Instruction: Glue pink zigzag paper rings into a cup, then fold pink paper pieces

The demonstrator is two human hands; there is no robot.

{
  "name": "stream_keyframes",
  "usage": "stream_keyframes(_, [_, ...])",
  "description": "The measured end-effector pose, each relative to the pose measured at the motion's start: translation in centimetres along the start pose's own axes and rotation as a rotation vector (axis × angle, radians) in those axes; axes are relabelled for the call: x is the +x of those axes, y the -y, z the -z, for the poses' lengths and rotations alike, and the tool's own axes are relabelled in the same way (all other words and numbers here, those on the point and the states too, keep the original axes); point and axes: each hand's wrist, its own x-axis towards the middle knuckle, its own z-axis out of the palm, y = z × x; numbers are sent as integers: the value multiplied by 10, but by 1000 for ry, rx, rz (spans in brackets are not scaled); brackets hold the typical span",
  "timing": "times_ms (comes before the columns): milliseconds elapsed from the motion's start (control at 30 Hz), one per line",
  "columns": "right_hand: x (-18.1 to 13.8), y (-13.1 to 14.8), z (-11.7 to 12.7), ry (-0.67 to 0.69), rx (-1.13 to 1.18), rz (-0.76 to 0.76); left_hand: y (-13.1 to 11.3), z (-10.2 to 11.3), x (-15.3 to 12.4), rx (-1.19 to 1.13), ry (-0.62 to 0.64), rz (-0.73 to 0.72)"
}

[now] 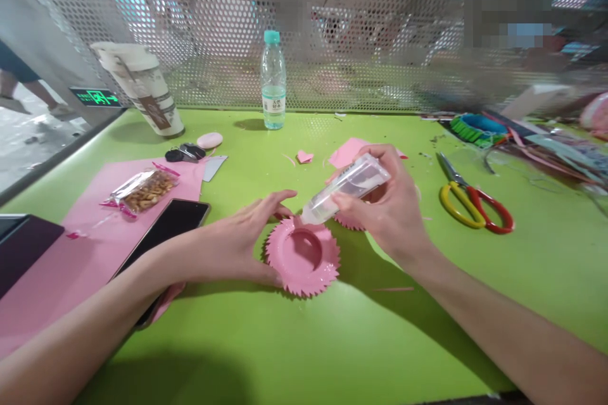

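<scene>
1. Currently, the right grip (382, 212) is closing around a clear plastic glue bottle (346, 188), its fingers wrapping the barrel and holding it clear of the desk (380, 335).
2. The bottle's long axis is slanting from upper right to lower left, with its nozzle pointing down and left from the right grip, toward the rim of a pink serrated disc (320, 272).
3. The bottle is showing translucent plastic, whitish contents and a small printed strip too blurred to read.
4. The left grip (237, 240) is staying open, its fingers spread and resting on the disc, which is showing a glittery surface and a raised round well.
5. Red-and-yellow scissors (475, 207) are lying right of the right grip, while a black phone (161, 234) is lying left of the left grip.
</scene>
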Motion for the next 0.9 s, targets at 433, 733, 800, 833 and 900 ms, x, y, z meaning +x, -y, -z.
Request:
stream_keyframes(433, [-2,-1,1,-31,53,-1,-3,0,0,87,-12,-3])
stream_keyframes(733, [3,-2,2,-121,113,-59,-2,2,-1,80,9,-1])
stream_keyframes(800, [8,-5,4,-160,257,-139,-1,4,0,61,10,-13])
stream_keyframes(833, [9,-6,5,-163,323,-186,0,5,0,53,0,-10])
stream_keyframes(900, [11,-7,7,-134,413,-289,1,7,3,45,-64,2])
